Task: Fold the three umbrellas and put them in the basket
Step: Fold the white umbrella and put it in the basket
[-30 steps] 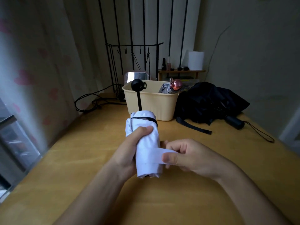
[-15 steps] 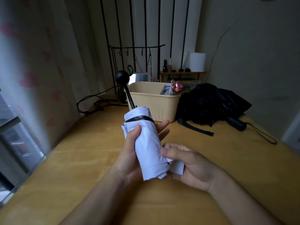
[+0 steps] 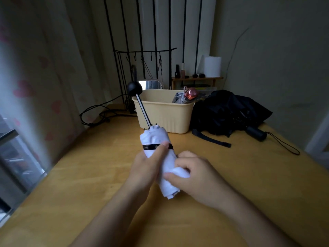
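Note:
A rolled white umbrella (image 3: 156, 138) with a black band and a round black handle (image 3: 134, 88) on an extended shaft is held over the wooden table (image 3: 89, 184). My left hand (image 3: 146, 164) grips its middle, with the thumb lying up along the canopy to the band. My right hand (image 3: 194, 173) wraps its fingers round the lower end of the canopy. Behind stands a beige basket (image 3: 165, 114) holding a folded grey umbrella with a pink handle (image 3: 190, 94). A black umbrella (image 3: 229, 113) lies loose and unfolded to the right of the basket.
The black umbrella's handle (image 3: 256, 133) and wrist cord (image 3: 284, 145) lie at the table's right. Black cables (image 3: 96, 113) trail at the back left by a curtain. A wire rack (image 3: 142, 68), a small shelf with bottles (image 3: 195, 77) and a paper roll (image 3: 211, 66) stand behind the basket.
My right hand has closed the loose white flap round the canopy's lower end. My left fingers have closed on the roll. The umbrella has tilted further left and the view has shifted.

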